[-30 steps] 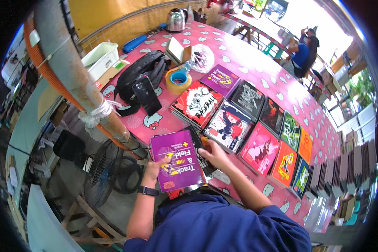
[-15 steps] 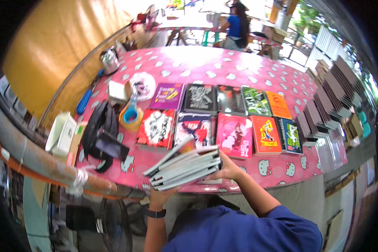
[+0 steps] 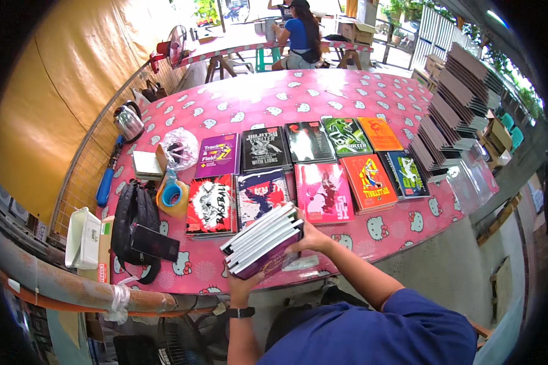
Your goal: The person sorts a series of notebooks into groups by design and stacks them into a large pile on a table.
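A stack of several spiral notebooks (image 3: 263, 238) is held between my two hands above the table's near edge. Its white page edges face up and a dark purple cover shows on the near side. My left hand (image 3: 245, 283) grips the stack at its lower left corner. Closed on the right end is my right hand (image 3: 309, 238). Just beyond, notebooks lie in two rows: a red one (image 3: 211, 205), a navy one (image 3: 262, 188), a pink one (image 3: 324, 193) and an orange-red one (image 3: 369, 182) are among the nearer row. Behind them sit a purple notebook (image 3: 218, 155) and a black one (image 3: 265, 149).
A black bag (image 3: 131, 222) with a phone (image 3: 154, 243) on it lies left, near tape rolls (image 3: 173, 196) and a white bin (image 3: 84, 238). Tall stacks of grey-brown boards (image 3: 447, 115) stand right. A metal pipe (image 3: 61, 286) crosses the lower left. Another person (image 3: 299, 36) sits at the far table.
The notebook stack has tilted, so its loosely fanned edges now sit closer together and a purple cover shows. Both hands keep hold of it. The whole view has shifted slightly.
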`<action>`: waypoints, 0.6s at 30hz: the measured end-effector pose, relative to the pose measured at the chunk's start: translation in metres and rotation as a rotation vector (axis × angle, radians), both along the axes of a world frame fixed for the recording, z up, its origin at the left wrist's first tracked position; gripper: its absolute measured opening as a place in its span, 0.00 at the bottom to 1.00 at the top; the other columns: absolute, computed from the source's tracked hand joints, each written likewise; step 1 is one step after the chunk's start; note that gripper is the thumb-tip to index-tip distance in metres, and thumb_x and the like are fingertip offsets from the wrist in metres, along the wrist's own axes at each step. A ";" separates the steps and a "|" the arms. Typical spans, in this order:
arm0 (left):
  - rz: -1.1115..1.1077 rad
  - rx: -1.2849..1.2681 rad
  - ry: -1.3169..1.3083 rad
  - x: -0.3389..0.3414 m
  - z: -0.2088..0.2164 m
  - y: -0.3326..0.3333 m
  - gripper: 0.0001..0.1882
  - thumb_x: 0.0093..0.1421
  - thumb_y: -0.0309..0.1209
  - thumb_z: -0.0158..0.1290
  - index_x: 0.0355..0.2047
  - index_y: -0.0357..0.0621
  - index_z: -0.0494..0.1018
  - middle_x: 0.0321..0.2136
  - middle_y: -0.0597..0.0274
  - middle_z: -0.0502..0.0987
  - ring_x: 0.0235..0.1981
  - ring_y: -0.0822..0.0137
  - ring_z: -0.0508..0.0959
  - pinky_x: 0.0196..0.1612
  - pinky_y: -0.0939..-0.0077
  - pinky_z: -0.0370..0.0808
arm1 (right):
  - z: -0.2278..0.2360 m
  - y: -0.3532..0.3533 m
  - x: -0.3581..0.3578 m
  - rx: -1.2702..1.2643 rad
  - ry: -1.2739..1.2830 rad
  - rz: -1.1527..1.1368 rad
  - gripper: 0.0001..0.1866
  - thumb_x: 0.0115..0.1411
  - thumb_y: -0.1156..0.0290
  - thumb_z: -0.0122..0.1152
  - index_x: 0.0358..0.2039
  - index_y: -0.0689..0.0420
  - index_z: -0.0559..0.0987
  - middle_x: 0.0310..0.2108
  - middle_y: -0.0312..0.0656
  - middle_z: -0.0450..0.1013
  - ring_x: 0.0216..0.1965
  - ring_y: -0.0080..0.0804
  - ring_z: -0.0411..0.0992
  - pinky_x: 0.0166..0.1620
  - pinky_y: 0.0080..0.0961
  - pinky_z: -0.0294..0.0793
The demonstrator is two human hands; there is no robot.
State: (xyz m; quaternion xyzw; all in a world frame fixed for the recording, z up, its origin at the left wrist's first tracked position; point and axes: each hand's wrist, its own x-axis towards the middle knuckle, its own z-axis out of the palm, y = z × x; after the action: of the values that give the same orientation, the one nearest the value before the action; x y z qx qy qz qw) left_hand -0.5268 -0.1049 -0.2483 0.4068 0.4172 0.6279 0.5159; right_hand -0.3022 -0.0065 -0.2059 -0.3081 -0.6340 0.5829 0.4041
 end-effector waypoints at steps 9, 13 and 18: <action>-0.036 -0.090 0.105 0.020 0.000 -0.021 0.35 0.36 0.18 0.61 0.48 0.35 0.63 0.44 0.57 0.69 0.45 0.64 0.69 0.50 0.69 0.67 | 0.014 -0.046 0.024 -0.107 -0.045 0.026 0.51 0.32 0.72 0.75 0.55 0.59 0.54 0.47 0.40 0.63 0.49 0.27 0.61 0.54 0.26 0.57; -0.047 -0.196 0.043 0.031 0.003 -0.011 0.35 0.35 0.15 0.61 0.48 0.36 0.63 0.43 0.60 0.69 0.43 0.65 0.70 0.49 0.71 0.68 | -0.004 -0.048 0.026 -0.067 -0.114 -0.062 0.49 0.35 0.66 0.74 0.55 0.62 0.55 0.45 0.47 0.66 0.49 0.31 0.62 0.53 0.26 0.59; -0.059 -0.161 0.289 0.074 0.038 -0.017 0.35 0.37 0.21 0.62 0.49 0.38 0.63 0.44 0.58 0.69 0.45 0.63 0.69 0.50 0.68 0.66 | 0.067 -0.068 0.107 0.014 -0.361 0.010 0.46 0.39 0.64 0.72 0.55 0.61 0.55 0.44 0.50 0.68 0.46 0.39 0.67 0.48 0.30 0.66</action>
State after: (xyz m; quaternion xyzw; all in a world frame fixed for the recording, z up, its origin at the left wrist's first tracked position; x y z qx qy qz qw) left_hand -0.4529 -0.1217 -0.2099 0.4623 0.5236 0.5120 0.4999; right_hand -0.1954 -0.0745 -0.1393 -0.4017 -0.7019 0.5155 0.2832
